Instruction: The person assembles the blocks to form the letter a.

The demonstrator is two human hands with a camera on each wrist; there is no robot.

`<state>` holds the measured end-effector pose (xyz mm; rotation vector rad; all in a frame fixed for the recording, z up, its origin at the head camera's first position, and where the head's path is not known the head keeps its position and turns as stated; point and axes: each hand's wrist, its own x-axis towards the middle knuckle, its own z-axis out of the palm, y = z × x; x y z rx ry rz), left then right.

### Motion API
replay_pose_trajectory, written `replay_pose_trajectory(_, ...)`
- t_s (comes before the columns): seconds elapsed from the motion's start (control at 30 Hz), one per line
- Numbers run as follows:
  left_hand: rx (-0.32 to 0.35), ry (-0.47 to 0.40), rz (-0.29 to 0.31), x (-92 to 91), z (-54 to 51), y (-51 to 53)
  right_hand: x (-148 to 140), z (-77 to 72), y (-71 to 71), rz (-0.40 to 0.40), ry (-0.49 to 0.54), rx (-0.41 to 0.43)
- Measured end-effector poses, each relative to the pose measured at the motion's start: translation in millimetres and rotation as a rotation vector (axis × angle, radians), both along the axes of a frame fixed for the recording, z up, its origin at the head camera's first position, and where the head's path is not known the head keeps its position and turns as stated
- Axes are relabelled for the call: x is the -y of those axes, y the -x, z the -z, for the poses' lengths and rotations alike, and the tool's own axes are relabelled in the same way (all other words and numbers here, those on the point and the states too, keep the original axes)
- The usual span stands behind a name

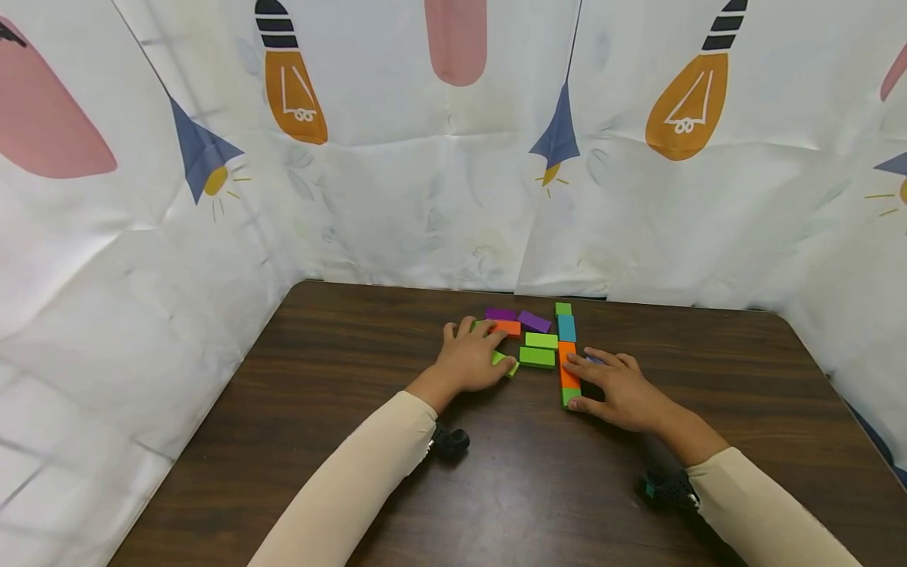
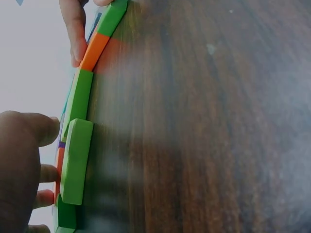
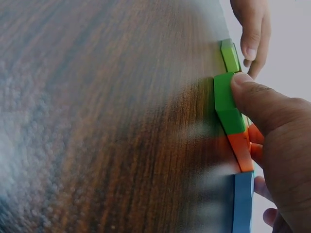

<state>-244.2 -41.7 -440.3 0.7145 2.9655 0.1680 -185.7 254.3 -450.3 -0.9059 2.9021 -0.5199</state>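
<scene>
My left hand (image 1: 468,358) spreads over the left part of a group of small coloured blocks. Its thumb is by a tilted lime block (image 1: 505,364), which leans beside other blocks in the left wrist view; its fingertips reach near an orange block (image 1: 506,327). At the right, my right hand (image 1: 620,394) touches a straight column of blocks. The right thumb rests against the green block (image 3: 228,102) at the near end, and the fingers touch the orange section (image 1: 568,364) above it. A blue block (image 3: 243,201) lies partly hidden by that hand.
Two purple blocks (image 1: 534,321) lie at the back. A lime block (image 1: 542,340) and a green block (image 1: 537,357) lie left of the column, whose far end has a blue block (image 1: 566,327). The brown table (image 1: 340,472) meets a printed cloth (image 1: 439,213) behind.
</scene>
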Motion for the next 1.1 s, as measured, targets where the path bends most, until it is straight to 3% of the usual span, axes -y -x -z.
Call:
replay_pose_trajectory(0.43,-0.013,-0.035,0.000,-2.1,3.4,-0.5,0.0,-1.4,-0.6,-0.003,0.005,-0.005)
replay_pose_trajectory(0.7,0.015,-0.052,0.003,-4.5,2.7,-3.1,0.6,-0.2,-0.1,-0.007,0.010,-0.022)
replay_pose_trajectory(1.1,0.002,-0.032,0.026,-2.2,3.1,-4.3,0.0,1.3,0.2,-0.012,0.010,-0.030)
